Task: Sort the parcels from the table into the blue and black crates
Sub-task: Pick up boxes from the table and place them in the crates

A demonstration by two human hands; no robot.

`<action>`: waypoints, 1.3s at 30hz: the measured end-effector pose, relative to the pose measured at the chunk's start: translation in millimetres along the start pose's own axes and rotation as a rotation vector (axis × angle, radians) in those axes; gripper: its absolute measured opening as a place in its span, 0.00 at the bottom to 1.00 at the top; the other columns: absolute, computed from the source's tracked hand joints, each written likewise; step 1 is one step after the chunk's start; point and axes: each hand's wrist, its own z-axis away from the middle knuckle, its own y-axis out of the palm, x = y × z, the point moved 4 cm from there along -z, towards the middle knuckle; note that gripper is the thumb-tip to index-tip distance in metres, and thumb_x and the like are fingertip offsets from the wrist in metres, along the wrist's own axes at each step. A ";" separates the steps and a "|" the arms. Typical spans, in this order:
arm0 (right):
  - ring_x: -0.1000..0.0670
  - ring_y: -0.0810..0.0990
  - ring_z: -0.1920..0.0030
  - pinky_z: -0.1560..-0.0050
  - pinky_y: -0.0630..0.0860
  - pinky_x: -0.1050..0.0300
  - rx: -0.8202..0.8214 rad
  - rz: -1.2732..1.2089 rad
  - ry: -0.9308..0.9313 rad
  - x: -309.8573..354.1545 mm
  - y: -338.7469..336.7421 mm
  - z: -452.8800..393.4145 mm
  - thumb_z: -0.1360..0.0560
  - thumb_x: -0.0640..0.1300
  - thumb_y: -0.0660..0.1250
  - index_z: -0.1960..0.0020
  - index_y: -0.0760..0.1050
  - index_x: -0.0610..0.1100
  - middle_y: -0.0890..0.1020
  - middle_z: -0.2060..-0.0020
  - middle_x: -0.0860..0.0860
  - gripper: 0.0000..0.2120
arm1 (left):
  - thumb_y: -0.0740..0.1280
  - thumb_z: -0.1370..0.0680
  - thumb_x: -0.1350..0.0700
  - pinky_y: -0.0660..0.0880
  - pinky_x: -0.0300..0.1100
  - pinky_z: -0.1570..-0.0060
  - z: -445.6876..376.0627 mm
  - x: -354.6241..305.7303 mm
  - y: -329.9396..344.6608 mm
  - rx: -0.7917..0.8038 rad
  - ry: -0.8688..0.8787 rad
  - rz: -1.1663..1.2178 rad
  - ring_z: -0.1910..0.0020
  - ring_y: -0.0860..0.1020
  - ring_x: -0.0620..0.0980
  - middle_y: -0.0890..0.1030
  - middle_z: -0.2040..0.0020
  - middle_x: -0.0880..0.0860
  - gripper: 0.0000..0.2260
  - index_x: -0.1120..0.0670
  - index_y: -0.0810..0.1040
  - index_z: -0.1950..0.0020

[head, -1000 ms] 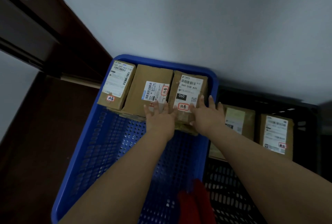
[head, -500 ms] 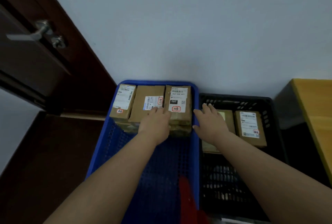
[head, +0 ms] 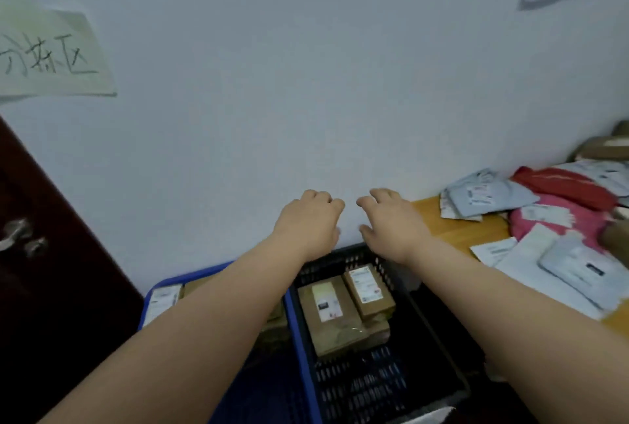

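Hovering at frame centre against the wall, my left hand [head: 308,219] and right hand [head: 391,223] both had loosely curled fingers and held nothing. Low in the frame I counted two crates side by side: the blue crate [head: 299,338], mostly behind my left forearm with one labelled box [head: 160,303] plainly showing, and the black crate [head: 439,348] holding two brown boxes [head: 332,316]. Several soft mailers [head: 490,194], overlapping too much to count, lay on the wooden table [head: 476,229] at right.
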 end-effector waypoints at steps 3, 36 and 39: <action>0.42 0.64 0.30 0.34 0.65 0.50 -0.069 0.056 0.113 -50.2 -41.3 31.4 0.21 0.49 0.60 0.30 0.66 0.44 0.69 0.31 0.43 0.22 | 0.59 0.19 0.48 0.71 0.51 0.43 -25.1 -55.5 -31.7 0.017 0.121 -0.029 0.31 0.64 0.55 0.70 0.33 0.54 0.20 0.53 0.68 0.29; 0.43 0.69 0.35 0.41 0.73 0.50 -0.081 -0.008 0.685 -594.3 -127.0 336.0 0.21 0.50 0.62 0.32 0.70 0.45 0.74 0.38 0.45 0.19 | 0.62 0.22 0.47 0.74 0.47 0.52 -247.4 -626.8 -44.2 0.089 0.539 0.076 0.43 0.75 0.58 0.75 0.42 0.56 0.17 0.52 0.72 0.35; 0.44 0.69 0.35 0.41 0.73 0.49 -0.061 -0.027 0.693 -627.7 -106.7 321.8 0.21 0.50 0.61 0.32 0.70 0.46 0.74 0.37 0.46 0.19 | 0.64 0.22 0.48 0.74 0.48 0.47 -281.6 -640.5 -16.2 0.126 0.497 0.187 0.40 0.75 0.58 0.74 0.39 0.57 0.20 0.52 0.71 0.31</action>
